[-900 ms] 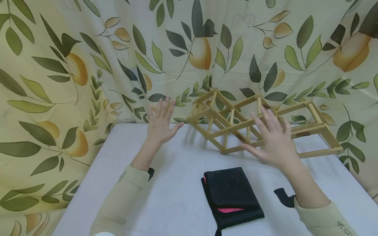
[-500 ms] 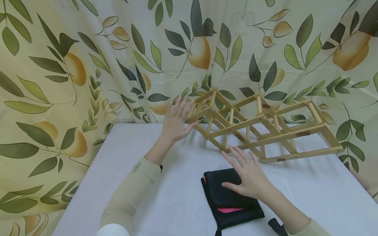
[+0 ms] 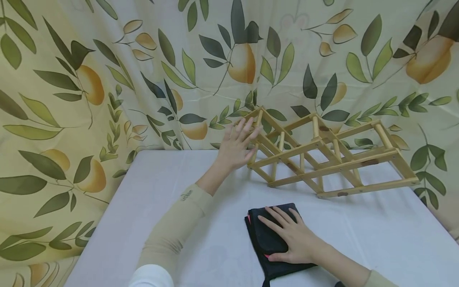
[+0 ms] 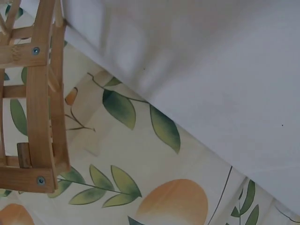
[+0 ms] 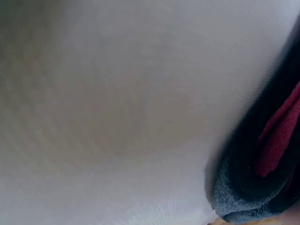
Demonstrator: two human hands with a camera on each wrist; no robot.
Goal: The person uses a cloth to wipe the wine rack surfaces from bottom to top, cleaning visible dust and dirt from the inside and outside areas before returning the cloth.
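Note:
A wooden lattice rack (image 3: 337, 170) of slats and round rods stands at the back right of the white table. My left hand (image 3: 234, 149) is at the rack's left end, fingers spread and partly in front of it; whether it touches cannot be told. The left wrist view shows screwed slats of this rack (image 4: 38, 103) at its left edge. Nearer me, my right hand (image 3: 295, 239) lies with fingers spread on top of a folded black cloth item (image 3: 261, 235) with a pink inside. Its thick fuzzy folded edge (image 5: 234, 168) appears in the right wrist view.
A white cloth covers the table (image 3: 150, 223). Behind and to the left hangs a curtain (image 3: 118, 71) printed with leaves and fruit. The rack's right end reaches close to the table's right edge. A black strap (image 3: 266, 282) trails from the folded item towards me.
My left hand has moved right to the rack's left end. My right hand has come from in front of the rack down onto the folded black cloth item. Rack and cloth item stay put.

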